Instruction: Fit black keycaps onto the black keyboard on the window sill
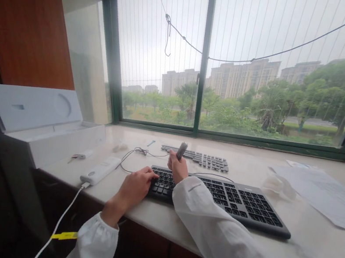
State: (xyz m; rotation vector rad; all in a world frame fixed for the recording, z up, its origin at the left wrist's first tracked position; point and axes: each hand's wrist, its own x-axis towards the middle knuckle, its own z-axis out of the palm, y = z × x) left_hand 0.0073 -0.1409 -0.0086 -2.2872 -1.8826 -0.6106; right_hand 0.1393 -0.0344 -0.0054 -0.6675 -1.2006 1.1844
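A black keyboard (pixel 254 205) lies on the pale stone sill, with bare key sockets over its middle and right and some keycaps at its lower left. My left hand (pixel 135 189) is curled at the keyboard's left end, fingertips resting on its upper left keys. Above the keyboard, my right hand (pixel 179 169) is closed around a small dark brush (pixel 182 149), held upright with its ragged end up. My right forearm crosses over part of the keyboard and hides it. Behind it sit loose keycaps (pixel 215 163) laid out in rows.
To the left are an open white box (pixel 59 144), a white power strip-like block (pixel 100 170) with a white cable (pixel 65 217), and a coiled black cable (pixel 141 151). Papers (pixel 324 193) and crumpled clear plastic (pixel 278 185) lie at right. A window stands behind.
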